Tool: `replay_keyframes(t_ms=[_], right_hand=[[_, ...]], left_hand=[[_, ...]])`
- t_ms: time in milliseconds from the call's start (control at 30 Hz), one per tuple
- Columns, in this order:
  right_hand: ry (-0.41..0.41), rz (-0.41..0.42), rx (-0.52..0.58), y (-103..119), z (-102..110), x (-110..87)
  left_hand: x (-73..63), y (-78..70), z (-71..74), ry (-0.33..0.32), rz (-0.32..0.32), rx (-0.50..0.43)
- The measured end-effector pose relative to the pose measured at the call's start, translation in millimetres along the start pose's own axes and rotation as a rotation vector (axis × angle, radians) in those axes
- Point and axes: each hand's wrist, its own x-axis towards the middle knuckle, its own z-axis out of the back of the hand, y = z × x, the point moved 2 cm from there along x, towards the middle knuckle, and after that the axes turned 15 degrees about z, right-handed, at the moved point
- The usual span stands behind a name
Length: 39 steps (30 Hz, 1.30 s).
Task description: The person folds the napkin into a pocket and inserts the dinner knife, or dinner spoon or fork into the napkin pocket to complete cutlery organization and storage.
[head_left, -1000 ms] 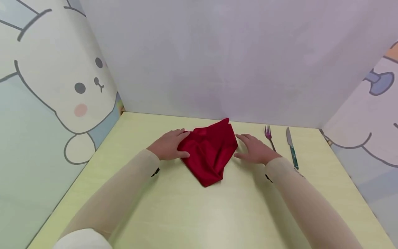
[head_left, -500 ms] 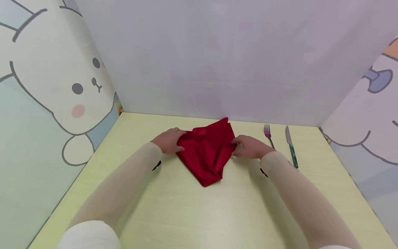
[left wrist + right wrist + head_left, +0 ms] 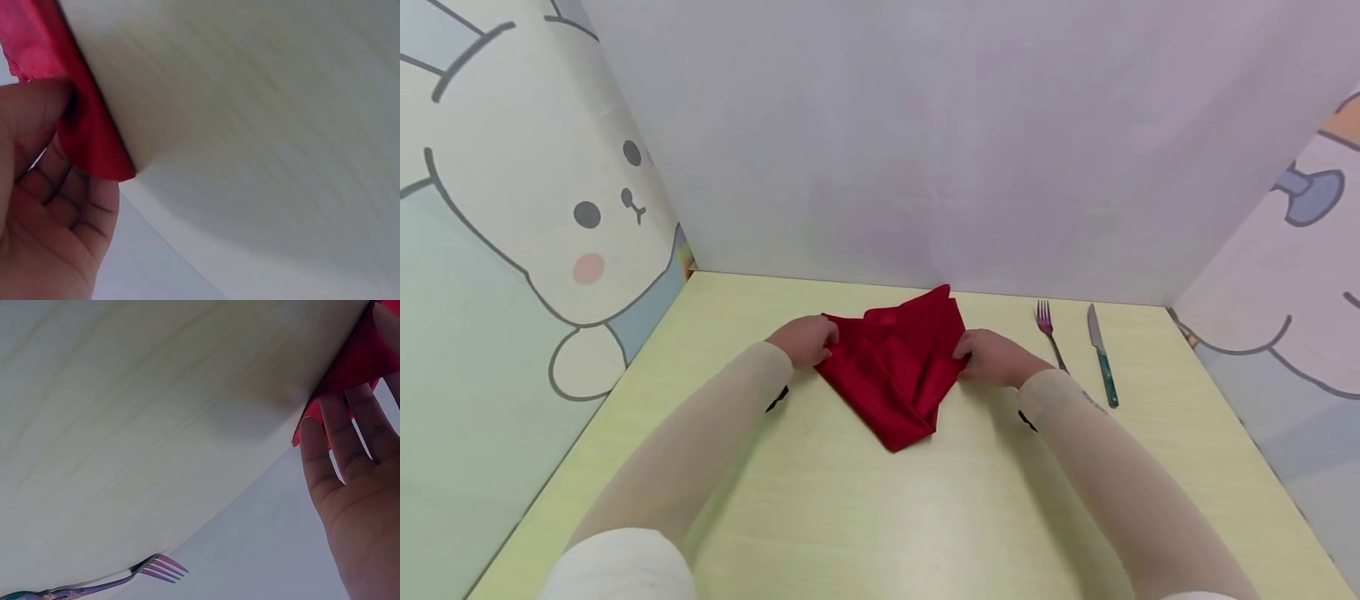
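A shiny red cloth napkin [image 3: 887,375], folded with overlapping layers, lies on the table with one point toward me. At its left corner my left hand [image 3: 805,340] pinches the fabric; the left wrist view shows the thumb pressing the red napkin [image 3: 94,140] against curled fingers. My right hand [image 3: 996,358] holds the opposite edge. In the right wrist view, the thumb lies over the red napkin [image 3: 362,362] and the fingers reach to its far side, their tips partly hidden by cloth.
A purplish fork [image 3: 1048,329] and a knife [image 3: 1102,358] with a green handle lie right of my right hand. The pale wooden table [image 3: 850,517] meets a plain wall [image 3: 925,150] at the back. Cartoon-printed panels [image 3: 490,333] flank it.
Both hands have closed from spread fingers onto the napkin's side edges. The right hand moved left to reach it. The napkin's left corner now extends slightly farther left.
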Motion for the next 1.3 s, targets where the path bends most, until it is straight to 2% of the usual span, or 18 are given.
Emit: replay_keyframes(t_ms=[100,200,467,633,800,1067,1300], right_hand=[[0.002,0.052,-0.029,0.8,0.4,-1.1],[-0.009,0.051,-0.042,-0.4,0.7,-4.5],[-0.040,-0.066,0.025,3.6,5.2,-18.0],[-0.062,-0.064,0.007,4.7,8.0,-23.7],[-0.067,-0.076,-0.011,6.5,12.7,-28.8],[-0.100,-0.118,0.000,3.9,27.1,-45.1],[-0.137,-0.145,0.016,6.3,46.5,-64.6]], left_hand=[[0.4,4.5,0.0,0.014,0.007,-0.033],[-2.2,7.4,2.0,0.021,0.001,-0.060],[-8.6,13.4,3.9,0.040,-0.002,-0.080],[-12.2,20.0,4.5,0.055,0.010,-0.115],[-15.9,29.7,5.7,0.042,0.002,-0.148],[-30.1,38.5,19.3,0.014,-0.008,-0.195],[-43.0,45.6,33.2,-0.013,0.000,-0.191]])
